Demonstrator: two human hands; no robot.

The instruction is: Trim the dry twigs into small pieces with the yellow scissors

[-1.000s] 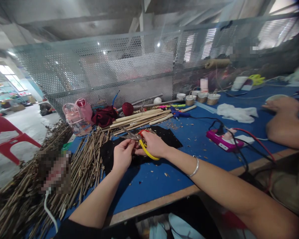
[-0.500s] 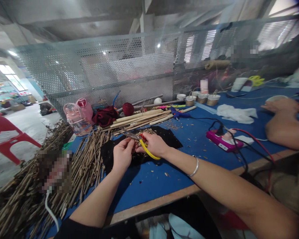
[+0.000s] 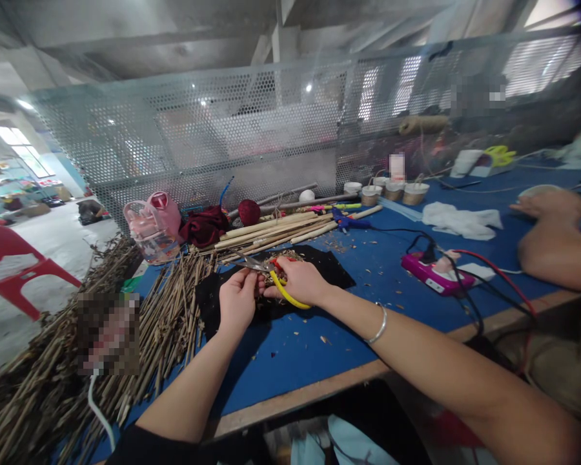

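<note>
My right hand (image 3: pixel 297 282) is closed round a pair of scissors (image 3: pixel 286 294) with yellow and red handles. Their metal blades point to the left, above my left hand (image 3: pixel 239 297). The left hand's fingertips are pinched together close beside the blades; what they hold is too small to make out. Beneath both hands lies a black cloth (image 3: pixel 326 265), with a small heap of dry plant bits (image 3: pixel 290 256) on it. A bundle of dry stalks (image 3: pixel 169 310) lies just left of the cloth.
Peeled sticks (image 3: pixel 271 231) and a blue glue gun (image 3: pixel 346 221) lie behind the cloth. A pink bottle (image 3: pixel 155 226) stands at back left. On the right are a magenta power strip (image 3: pixel 430 274) with cables, a white glove (image 3: pixel 459 219), small cups (image 3: pixel 415 192) and another person's arm (image 3: pixel 556 242).
The scissors' blades and my left fingers have shifted very slightly. Both hands stay in nearly the same place above the cloth. The other person's arm is almost unmoved.
</note>
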